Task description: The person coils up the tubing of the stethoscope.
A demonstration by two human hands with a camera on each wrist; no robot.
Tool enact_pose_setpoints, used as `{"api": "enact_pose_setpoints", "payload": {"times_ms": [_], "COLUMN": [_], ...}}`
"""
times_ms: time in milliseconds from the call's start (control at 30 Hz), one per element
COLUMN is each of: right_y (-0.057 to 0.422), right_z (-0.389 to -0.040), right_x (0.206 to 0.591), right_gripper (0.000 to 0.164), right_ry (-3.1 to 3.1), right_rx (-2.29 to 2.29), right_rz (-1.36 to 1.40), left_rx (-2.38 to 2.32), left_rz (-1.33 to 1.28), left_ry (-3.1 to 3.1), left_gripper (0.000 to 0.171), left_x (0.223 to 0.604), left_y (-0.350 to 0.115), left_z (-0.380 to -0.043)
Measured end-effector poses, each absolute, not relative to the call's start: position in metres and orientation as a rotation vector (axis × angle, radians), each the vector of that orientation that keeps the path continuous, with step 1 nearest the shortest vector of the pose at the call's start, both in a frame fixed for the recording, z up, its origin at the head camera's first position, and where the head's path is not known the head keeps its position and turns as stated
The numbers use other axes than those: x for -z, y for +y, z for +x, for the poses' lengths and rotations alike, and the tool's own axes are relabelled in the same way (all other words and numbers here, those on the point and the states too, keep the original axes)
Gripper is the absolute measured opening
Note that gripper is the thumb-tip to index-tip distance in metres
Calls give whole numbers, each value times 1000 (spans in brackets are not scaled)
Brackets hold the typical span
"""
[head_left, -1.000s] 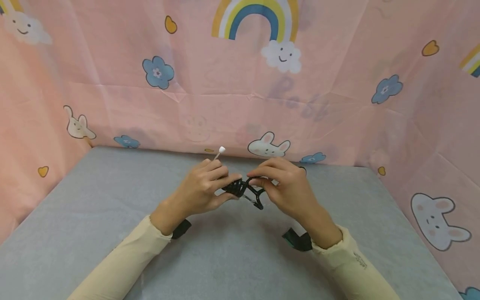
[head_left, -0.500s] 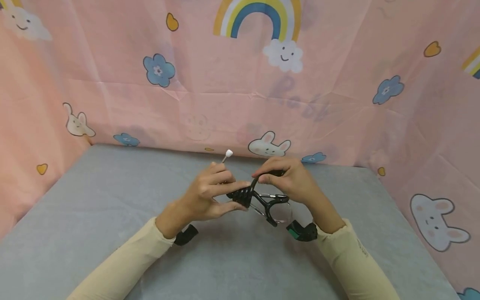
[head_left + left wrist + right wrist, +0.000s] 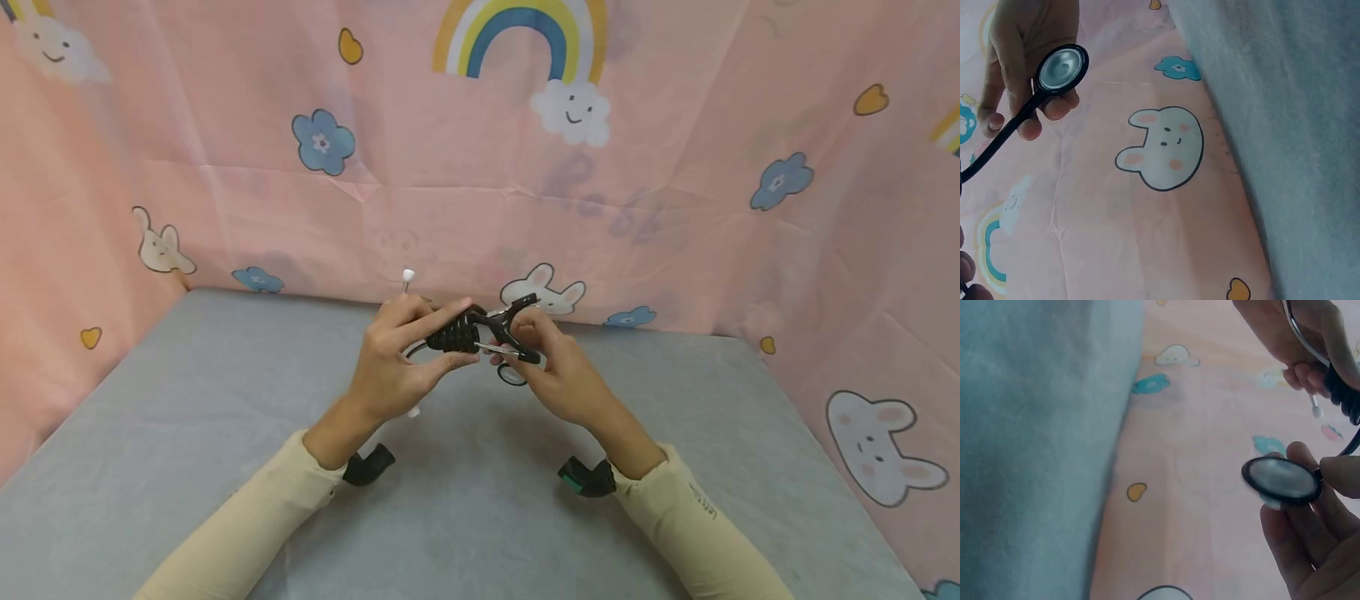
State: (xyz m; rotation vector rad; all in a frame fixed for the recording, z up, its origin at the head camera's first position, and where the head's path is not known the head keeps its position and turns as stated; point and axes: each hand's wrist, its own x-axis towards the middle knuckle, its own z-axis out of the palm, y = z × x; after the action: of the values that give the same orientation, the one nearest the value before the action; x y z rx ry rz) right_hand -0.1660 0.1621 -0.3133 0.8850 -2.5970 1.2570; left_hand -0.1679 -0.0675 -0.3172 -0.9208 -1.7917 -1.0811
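A stethoscope is held up over the table between both hands. Its black tubing [image 3: 453, 333] is wound in a tight coil, which my left hand [image 3: 393, 358] grips between thumb and fingers. One white ear tip [image 3: 408, 275] sticks up behind that hand, and another hangs below it. To the right of the coil a black forked piece [image 3: 510, 329] with metal ends points toward my right hand [image 3: 562, 371]. In the right wrist view, my right thumb and fingers pinch the tube right at the round chest piece [image 3: 1282, 480]. The left wrist view shows the chest piece's silvery face.
A grey cloth-covered table [image 3: 465, 517] lies beneath the hands. Pink printed fabric [image 3: 420, 192] hangs behind it and at both sides. Dark wrist devices [image 3: 369, 464] sit under the cream sleeves [image 3: 247, 517].
My left hand has raised and turned the coil, so the forked piece now points up and right. My right hand has gone from the black tubing to the chest piece, below the fork.
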Motion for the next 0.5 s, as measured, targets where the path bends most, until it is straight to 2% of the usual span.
{"api": "enact_pose_setpoints", "payload": {"times_ms": [267, 500], "right_y": [158, 152], "right_z": [-165, -161], "right_x": [318, 320], "right_gripper": [30, 32], "right_ry": [-2510, -2336], "right_rx": [-1204, -819], "right_rz": [1095, 1244], "left_rx": [1128, 1067], "left_rz": [-826, -747], "left_ry": [-1849, -1879], "left_gripper": [55, 53], "left_x": [315, 317], "left_y": [-69, -71], "left_z": [-170, -170]}}
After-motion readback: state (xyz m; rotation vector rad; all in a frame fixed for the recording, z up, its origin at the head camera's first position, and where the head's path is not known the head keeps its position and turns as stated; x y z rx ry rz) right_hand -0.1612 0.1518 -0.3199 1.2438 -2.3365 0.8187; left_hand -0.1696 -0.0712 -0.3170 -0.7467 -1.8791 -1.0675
